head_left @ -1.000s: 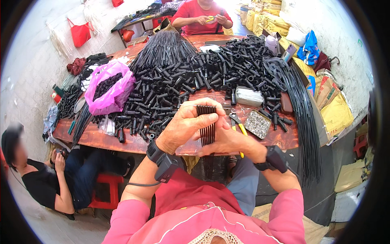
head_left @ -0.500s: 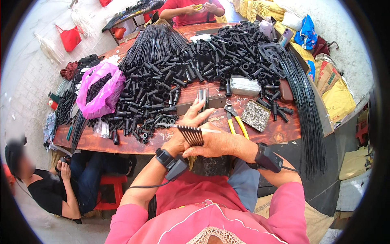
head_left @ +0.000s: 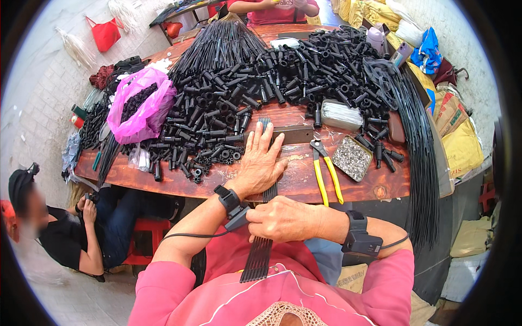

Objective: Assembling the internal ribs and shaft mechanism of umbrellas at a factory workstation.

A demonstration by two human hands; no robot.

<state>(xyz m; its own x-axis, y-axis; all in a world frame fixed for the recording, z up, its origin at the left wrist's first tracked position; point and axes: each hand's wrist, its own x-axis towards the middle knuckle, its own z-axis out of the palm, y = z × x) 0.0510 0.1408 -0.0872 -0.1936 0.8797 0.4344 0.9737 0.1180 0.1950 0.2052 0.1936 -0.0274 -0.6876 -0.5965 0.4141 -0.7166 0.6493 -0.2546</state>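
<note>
My left hand (head_left: 260, 164) lies flat with its fingers stretched forward, pressing a row of thin black rods (head_left: 258, 262) down on the table. The rods' far ends poke out past its fingertips, over a dark metal bar (head_left: 296, 135). Closer to my body, my right hand (head_left: 283, 218) is closed around the same rods. Their near ends fan out below that fist, over my lap. Both wrists wear black strapped devices. Yellow-handled pliers (head_left: 327, 173) rest on the table to the right of my hands.
Black tubular parts (head_left: 212, 117) are heaped across the wooden table (head_left: 375, 182). A pink bag (head_left: 142, 108) stands left; a tin of small pieces (head_left: 352, 157) and a clear box (head_left: 341, 115) right. Long black rods (head_left: 424, 179) overhang the right edge. A person (head_left: 65, 233) sits left, another (head_left: 272, 12) opposite.
My left hand has gone from raised, spread fingers to lying flat on the rods. My right hand has come down nearer my body, and the rods now trail below it. The view has shifted slightly.
</note>
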